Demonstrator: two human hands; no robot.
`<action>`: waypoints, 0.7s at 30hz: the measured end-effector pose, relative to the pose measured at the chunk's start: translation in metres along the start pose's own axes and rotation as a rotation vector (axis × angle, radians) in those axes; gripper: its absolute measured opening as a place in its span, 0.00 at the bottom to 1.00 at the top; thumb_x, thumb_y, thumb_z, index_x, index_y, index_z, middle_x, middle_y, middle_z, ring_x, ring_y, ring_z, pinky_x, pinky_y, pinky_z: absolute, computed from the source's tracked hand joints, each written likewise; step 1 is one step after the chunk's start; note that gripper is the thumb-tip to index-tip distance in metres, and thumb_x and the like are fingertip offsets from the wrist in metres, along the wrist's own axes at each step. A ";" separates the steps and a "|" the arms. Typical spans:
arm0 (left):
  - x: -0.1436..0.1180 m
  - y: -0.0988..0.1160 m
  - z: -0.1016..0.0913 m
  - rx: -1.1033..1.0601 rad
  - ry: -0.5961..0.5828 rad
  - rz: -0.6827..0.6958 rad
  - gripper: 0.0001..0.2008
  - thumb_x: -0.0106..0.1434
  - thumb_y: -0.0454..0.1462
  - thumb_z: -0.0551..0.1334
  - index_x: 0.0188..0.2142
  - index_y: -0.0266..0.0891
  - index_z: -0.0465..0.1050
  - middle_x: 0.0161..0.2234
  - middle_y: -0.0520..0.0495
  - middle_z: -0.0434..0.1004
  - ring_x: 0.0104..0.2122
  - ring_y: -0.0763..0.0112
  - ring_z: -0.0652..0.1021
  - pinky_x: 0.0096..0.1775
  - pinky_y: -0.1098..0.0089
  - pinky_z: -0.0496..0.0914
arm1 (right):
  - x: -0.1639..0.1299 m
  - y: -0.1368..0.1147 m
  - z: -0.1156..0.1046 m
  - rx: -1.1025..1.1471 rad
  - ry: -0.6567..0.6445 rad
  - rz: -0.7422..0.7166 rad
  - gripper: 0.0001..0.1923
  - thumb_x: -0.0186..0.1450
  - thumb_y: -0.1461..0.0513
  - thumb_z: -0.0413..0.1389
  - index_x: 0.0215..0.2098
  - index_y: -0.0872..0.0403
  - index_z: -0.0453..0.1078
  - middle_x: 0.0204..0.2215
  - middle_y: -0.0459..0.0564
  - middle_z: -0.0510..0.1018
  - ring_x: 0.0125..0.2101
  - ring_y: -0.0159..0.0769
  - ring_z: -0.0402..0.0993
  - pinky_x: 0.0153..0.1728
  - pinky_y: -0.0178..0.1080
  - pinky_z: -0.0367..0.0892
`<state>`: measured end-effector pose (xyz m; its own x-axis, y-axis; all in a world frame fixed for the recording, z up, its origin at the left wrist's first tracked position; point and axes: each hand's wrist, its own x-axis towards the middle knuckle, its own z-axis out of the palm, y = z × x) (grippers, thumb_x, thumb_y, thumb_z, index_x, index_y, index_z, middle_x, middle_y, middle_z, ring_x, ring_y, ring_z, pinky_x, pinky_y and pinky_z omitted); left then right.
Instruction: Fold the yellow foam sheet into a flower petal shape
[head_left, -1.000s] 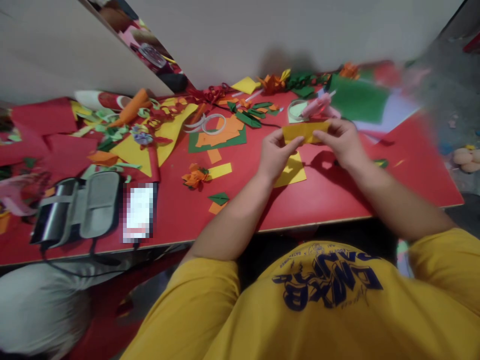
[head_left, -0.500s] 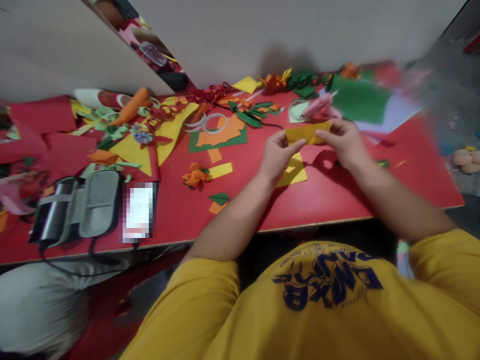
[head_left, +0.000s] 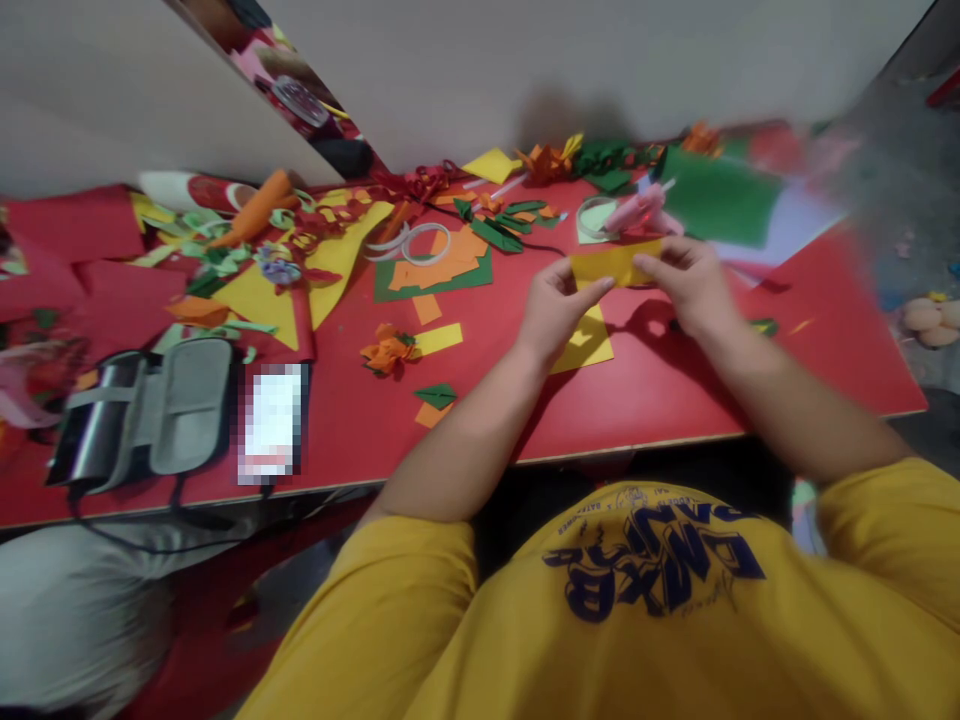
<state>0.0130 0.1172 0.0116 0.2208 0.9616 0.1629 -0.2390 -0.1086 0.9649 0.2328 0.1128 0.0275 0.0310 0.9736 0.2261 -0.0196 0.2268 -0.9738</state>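
Observation:
A strip of yellow paper (head_left: 622,264) is stretched between my two hands above the red table. My left hand (head_left: 553,305) pinches its left end, thumb along the lower edge. At the other end, my right hand (head_left: 688,280) grips it between thumb and fingers. Beneath them a larger yellow sheet (head_left: 596,345) lies on the table, partly covered by my left hand. Just beyond the strip rests a pink glue gun (head_left: 641,212), beside a roll of tape (head_left: 597,218). An orange paper flower (head_left: 388,350) lies left of my left forearm.
Orange paper pieces (head_left: 450,262) lie on a green sheet with scissors (head_left: 424,244). Green paper (head_left: 727,195) is at the back right. An open black case (head_left: 191,405) and a blurred-out phone (head_left: 274,420) sit at the left front. Another person's leg (head_left: 75,620) is below.
My hands hold the yellow strip in nearly the same place; my right thumb has shifted very slightly. The view has turned a little, so things at the left appear farther left.

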 end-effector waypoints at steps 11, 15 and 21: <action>0.002 -0.008 -0.003 0.043 -0.014 0.011 0.35 0.52 0.62 0.91 0.46 0.42 0.89 0.51 0.42 0.96 0.53 0.57 0.92 0.61 0.56 0.84 | 0.001 0.001 0.000 0.014 0.007 -0.015 0.15 0.64 0.50 0.81 0.36 0.49 0.85 0.36 0.47 0.90 0.40 0.40 0.88 0.46 0.44 0.88; 0.002 -0.009 -0.003 0.048 -0.011 0.026 0.34 0.53 0.62 0.90 0.46 0.42 0.90 0.50 0.42 0.96 0.51 0.58 0.92 0.59 0.57 0.85 | 0.000 0.001 0.000 0.013 0.019 0.007 0.16 0.63 0.49 0.80 0.36 0.49 0.85 0.36 0.47 0.89 0.40 0.41 0.88 0.47 0.45 0.88; 0.002 -0.010 -0.004 0.060 -0.009 0.031 0.33 0.54 0.62 0.90 0.47 0.42 0.91 0.50 0.42 0.96 0.50 0.59 0.92 0.58 0.58 0.85 | 0.000 0.000 0.001 0.037 0.030 0.022 0.20 0.61 0.45 0.81 0.35 0.48 0.86 0.36 0.47 0.89 0.40 0.41 0.87 0.47 0.44 0.87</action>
<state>0.0119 0.1216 0.0011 0.2229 0.9552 0.1949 -0.1886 -0.1539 0.9699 0.2322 0.1128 0.0280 0.0600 0.9772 0.2037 -0.0573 0.2071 -0.9766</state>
